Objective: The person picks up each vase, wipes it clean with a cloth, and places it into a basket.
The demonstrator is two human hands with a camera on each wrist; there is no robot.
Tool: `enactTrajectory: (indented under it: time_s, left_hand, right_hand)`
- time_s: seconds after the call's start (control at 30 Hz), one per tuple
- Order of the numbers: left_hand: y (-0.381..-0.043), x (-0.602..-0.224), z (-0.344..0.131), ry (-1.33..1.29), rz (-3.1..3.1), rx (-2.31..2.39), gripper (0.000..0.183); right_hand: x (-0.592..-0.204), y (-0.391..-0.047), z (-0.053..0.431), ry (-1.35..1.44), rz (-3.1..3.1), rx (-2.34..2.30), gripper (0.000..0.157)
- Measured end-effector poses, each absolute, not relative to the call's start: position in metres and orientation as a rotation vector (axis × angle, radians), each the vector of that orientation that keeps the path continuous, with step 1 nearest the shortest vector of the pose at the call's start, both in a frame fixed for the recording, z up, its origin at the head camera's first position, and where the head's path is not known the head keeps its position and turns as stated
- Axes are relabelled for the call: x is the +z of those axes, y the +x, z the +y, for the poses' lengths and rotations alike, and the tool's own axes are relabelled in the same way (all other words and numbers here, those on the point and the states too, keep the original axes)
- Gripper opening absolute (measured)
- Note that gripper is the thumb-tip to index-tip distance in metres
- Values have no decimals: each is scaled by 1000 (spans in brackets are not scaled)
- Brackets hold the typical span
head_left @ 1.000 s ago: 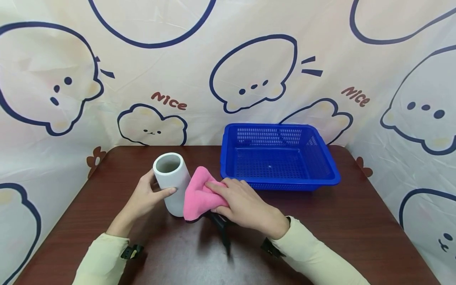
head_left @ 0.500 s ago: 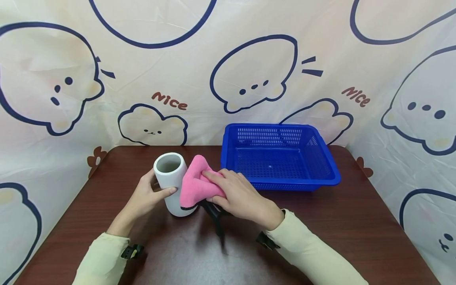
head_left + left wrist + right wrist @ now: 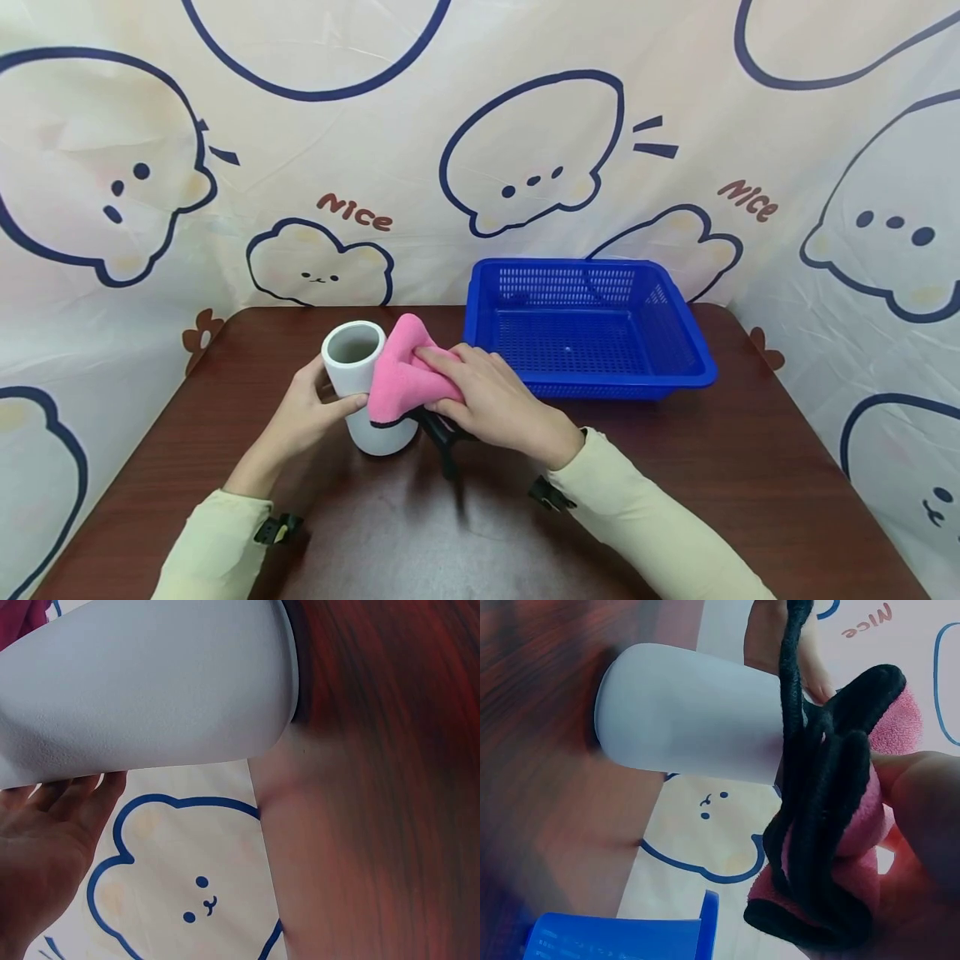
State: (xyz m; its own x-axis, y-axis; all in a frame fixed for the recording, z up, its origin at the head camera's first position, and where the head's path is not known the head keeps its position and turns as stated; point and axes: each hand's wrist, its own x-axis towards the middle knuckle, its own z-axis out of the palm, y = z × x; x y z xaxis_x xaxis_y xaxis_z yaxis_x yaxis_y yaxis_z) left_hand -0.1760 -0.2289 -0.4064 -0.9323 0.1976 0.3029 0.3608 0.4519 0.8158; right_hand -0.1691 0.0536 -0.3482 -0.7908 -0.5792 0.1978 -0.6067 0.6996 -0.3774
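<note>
A white cylindrical vase (image 3: 378, 429) with a wide round mouth stands on the table, left of the middle in the head view. My left hand (image 3: 300, 417) grips its left side near the top, thumb across the front and fingers behind. My right hand (image 3: 491, 396) pinches a bunched pink cloth (image 3: 405, 387) between thumb and fingers, against the vase's upper right side as seen from the head. In the right wrist view, black strips and edging (image 3: 802, 795) hang in folds from the cloth, in front of the vase's mouth end (image 3: 697, 712). The fingertips inside the folds are hidden.
A blue perforated plastic basket (image 3: 592, 392) stands at the back right of the dark wooden table (image 3: 360, 542), just beyond my right hand. A printed fabric sheet (image 3: 360, 150) with cartoon bears hangs behind and along both sides.
My right hand has moved up and to the left with the pink cloth, which now overlaps more of the vase near its rim. My left hand and the vase have stayed in place.
</note>
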Motion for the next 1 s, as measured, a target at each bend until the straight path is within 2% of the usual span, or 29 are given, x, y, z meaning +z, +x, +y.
enactTrajectory:
  time_s: [1.0]
  left_hand:
    - [-175,-404,-228,-473,-2549,-1494,65]
  right_hand:
    - [-357,-172,42,1015,-2857,590,53]
